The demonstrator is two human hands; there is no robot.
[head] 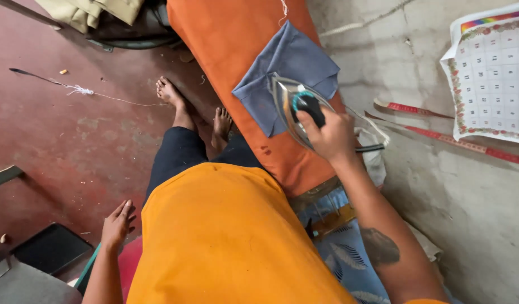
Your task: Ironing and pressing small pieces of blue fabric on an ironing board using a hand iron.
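Note:
My right hand [331, 135] grips the black handle of a silver clothes iron [296, 107], which rests on a folded grey-blue cloth [282, 65]. The cloth lies on an orange-covered ironing board [231, 39] that runs away from me toward the top of the view. My left hand [117, 224] hangs at my side with its fingers loosely apart, holding nothing, near a dark flat thing [51, 247] on the floor. My orange shirt [225, 242] fills the lower middle, and my bare feet [175, 95] stand on the floor.
A rough grey wall [439, 186] rises right of the board, with a printed calendar sheet [490, 73] and a red measuring tape [456, 141] on it. White thread [85, 90] lies on the red floor [62, 141]. Beige cloth [90, 11] is piled at the top left.

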